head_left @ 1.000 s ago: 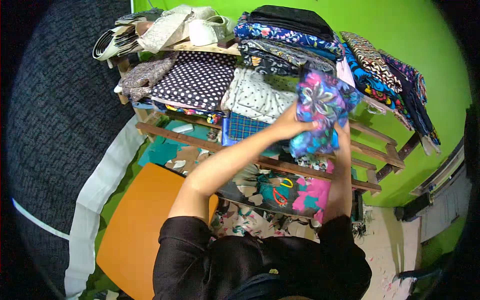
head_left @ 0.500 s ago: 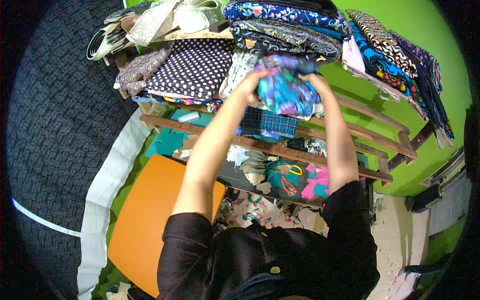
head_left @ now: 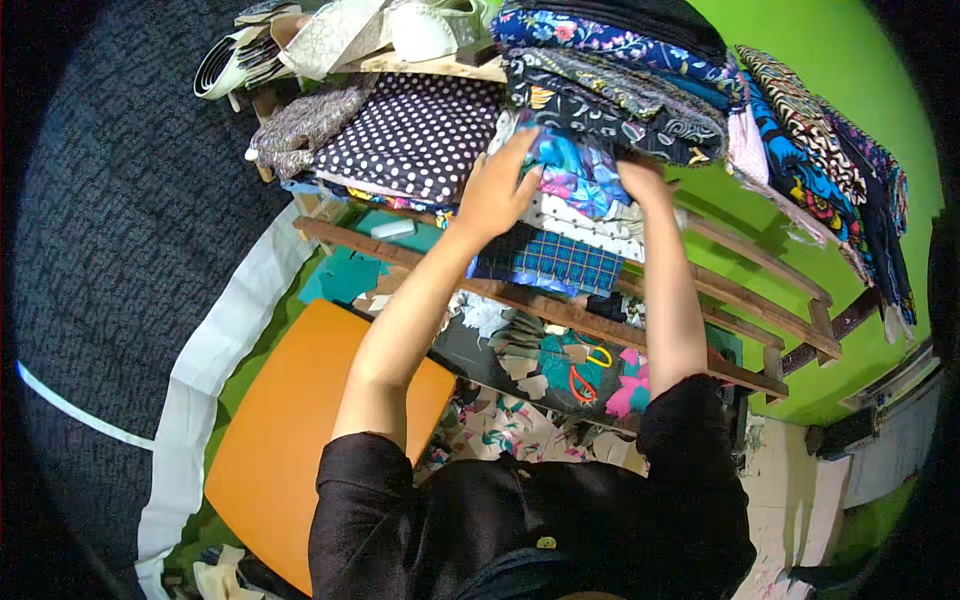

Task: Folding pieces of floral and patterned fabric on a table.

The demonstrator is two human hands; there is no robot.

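A folded cloth (head_left: pixel 580 172) in shiny blue, purple and pink lies on a stack in the slatted wooden rack, tucked under the overhanging shelf pile. My left hand (head_left: pixel 498 190) rests against its left side, open, fingers stretched toward the back and thumb apart. At the right side, my right hand (head_left: pixel 646 187) is closed on the cloth's edge; its fingers are partly hidden and slightly blurred. Under this cloth are a white dotted folded cloth (head_left: pixel 590 228) and a blue-green plaid folded cloth (head_left: pixel 570 262).
Polka-dot fabric (head_left: pixel 415 135) lies left of the stack. Above it, a board carries dark floral fabrics (head_left: pixel 620 45) and pale rolled material (head_left: pixel 335 40). More patterned cloth (head_left: pixel 810 150) hangs at right. Lower down are scissors (head_left: pixel 583 383), fabric scraps (head_left: pixel 510 425) and an orange panel (head_left: pixel 310 430).
The shiny cloth has moved from my raised hands back onto the stack under the shelf. My left hand's fingers have opened out along its side. The view has shifted slightly.
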